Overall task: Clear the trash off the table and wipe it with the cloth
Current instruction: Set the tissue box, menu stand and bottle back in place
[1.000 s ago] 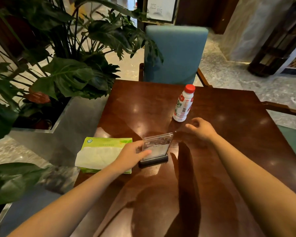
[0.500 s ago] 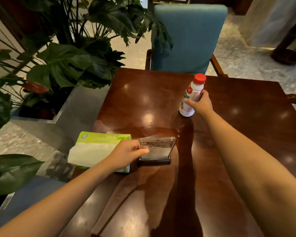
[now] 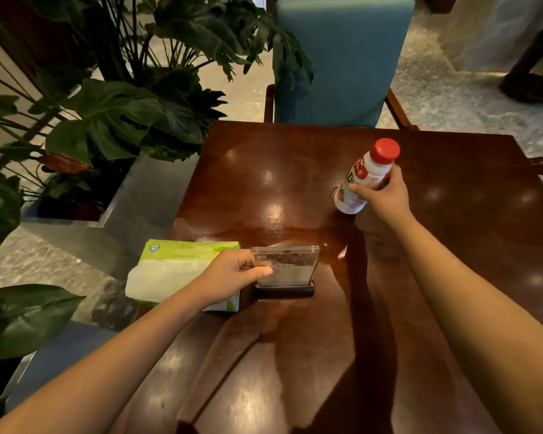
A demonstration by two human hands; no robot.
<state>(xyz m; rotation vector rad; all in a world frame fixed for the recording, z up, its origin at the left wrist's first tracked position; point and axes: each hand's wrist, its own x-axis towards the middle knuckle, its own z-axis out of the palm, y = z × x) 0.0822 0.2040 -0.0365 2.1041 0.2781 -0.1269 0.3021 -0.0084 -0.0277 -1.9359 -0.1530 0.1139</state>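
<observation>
Gripping a white bottle (image 3: 362,180) with a red cap, right hand (image 3: 381,195) positioned over the far right part of the dark wooden surface (image 3: 295,355); fingers (image 3: 362,191) clamped around the bottle's lower body. Bottle tilted, cap toward the far right, base apparently just above the surface, contact not confirmable. Left hand (image 3: 232,277) closed on the left edge of a clear acrylic sign holder (image 3: 285,267), thumb across its near face, remaining fingers behind. Holder upright in a black base, standing on the surface near its left edge. Green-and-white tissue pack (image 3: 176,270) lying just left of the holder, partly under the left hand, at the surface's left edge. Teal chair (image 3: 342,57) at the far side. Large-leafed plant (image 3: 123,120) to the left.
</observation>
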